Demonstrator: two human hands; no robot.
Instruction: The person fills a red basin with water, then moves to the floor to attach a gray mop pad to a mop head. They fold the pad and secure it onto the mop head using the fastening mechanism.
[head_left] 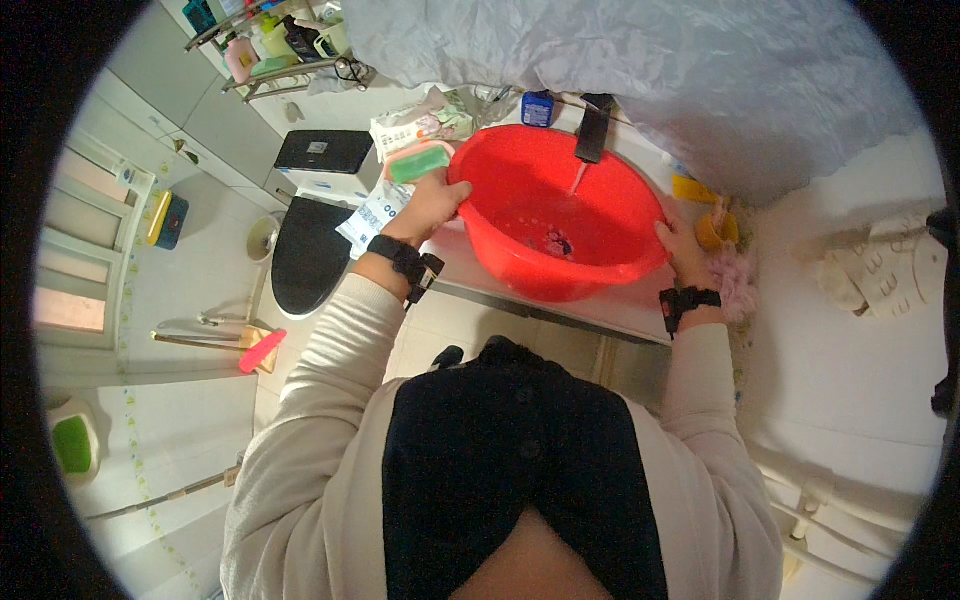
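A large red basin (530, 265) sits on the white washstand counter. My left hand (432, 203) is closed on its left rim, with the thumb on the edge. On the right rim, my right hand (683, 245) grips the basin too. From the dark faucet (594, 135) a thin stream of water runs into the basin. Bubbles and a small dark, patterned patch show in the water near the bottom; what it is I cannot make out. Both wrists wear black straps.
Beside my left hand are a green soap dish (420, 163) and a white packet (378, 215). A blue bottle (537, 108) stands behind the basin. Right of it are a yellow cup (715, 230) and a pink bath puff (733, 283). A black-lidded toilet (315, 250) stands left.
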